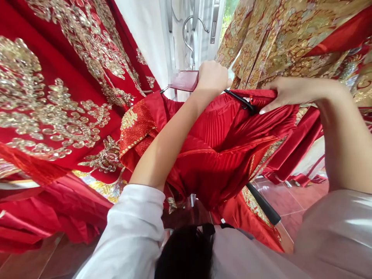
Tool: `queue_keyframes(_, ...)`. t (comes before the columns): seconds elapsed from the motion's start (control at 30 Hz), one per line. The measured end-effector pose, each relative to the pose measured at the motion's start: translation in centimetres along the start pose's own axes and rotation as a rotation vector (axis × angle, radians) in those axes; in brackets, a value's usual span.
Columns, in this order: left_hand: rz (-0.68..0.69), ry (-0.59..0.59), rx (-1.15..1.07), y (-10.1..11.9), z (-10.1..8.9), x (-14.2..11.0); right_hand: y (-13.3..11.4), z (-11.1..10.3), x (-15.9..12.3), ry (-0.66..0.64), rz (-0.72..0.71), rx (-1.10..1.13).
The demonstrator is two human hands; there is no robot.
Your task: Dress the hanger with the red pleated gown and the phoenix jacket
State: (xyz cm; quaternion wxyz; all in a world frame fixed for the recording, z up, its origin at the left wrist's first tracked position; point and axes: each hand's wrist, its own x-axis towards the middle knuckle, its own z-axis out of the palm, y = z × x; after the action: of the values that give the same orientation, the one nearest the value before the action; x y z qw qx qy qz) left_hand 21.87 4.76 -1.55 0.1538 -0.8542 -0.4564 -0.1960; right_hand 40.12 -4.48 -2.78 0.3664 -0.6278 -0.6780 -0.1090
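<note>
My left hand (213, 77) is closed in a fist around the top of a clothes hanger, just below its metal hook (193, 42). On the hanger is a red dress (200, 155) with a pleated bodice and gold-trimmed orange-red parts. One black hanger arm (241, 101) shows at the neckline. A pinkish translucent piece (184, 80) sits beside my left fist. My right hand (293, 91) pinches the upper right edge of the dress, thumb in front and the other fingers mostly hidden. My left forearm crosses in front of the dress.
Another red garment with gold sequin embroidery (52, 100) hangs at the left. Gold patterned clothes (261, 42) hang at the upper right. Behind the hook stands a white door or frame (200, 23). Red cloth (49, 209) lies low at the left, above the tiled floor (281, 201).
</note>
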Motion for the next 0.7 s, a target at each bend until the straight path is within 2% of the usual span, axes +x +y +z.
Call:
queue_keyframes(0.17,-0.008,0.007,-0.029,0.1,0.2,0.1,-1.4,-0.7,1.2,-0.025,0.017,-0.029)
queue_keyframes(0.27,-0.014,0.011,-0.042,0.2,0.3,0.1,-2.7,-1.3,2.6,-0.113,0.109,-0.217)
queue_keyframes(0.33,-0.018,0.011,-0.036,0.2,0.3,0.2,-4.1,-0.6,2.8,-0.093,0.07,-0.311)
queue_keyframes(0.43,0.006,0.012,0.004,0.0,0.5,0.4,-6.7,3.0,1.4,0.004,-0.045,-0.346)
queue_keyframes(0.53,0.033,0.018,0.042,-0.3,0.9,0.3,-8.6,8.8,-1.2,-0.058,0.089,-0.389)
queue_keyframes(0.63,0.042,0.054,0.082,-0.7,1.2,0.0,-8.5,13.3,-3.3,-0.138,0.057,-0.386)
queue_keyframes(0.7,0.055,0.073,0.107,-0.9,1.4,-0.3,-7.7,14.4,-4.1,-0.179,0.001,-0.401)
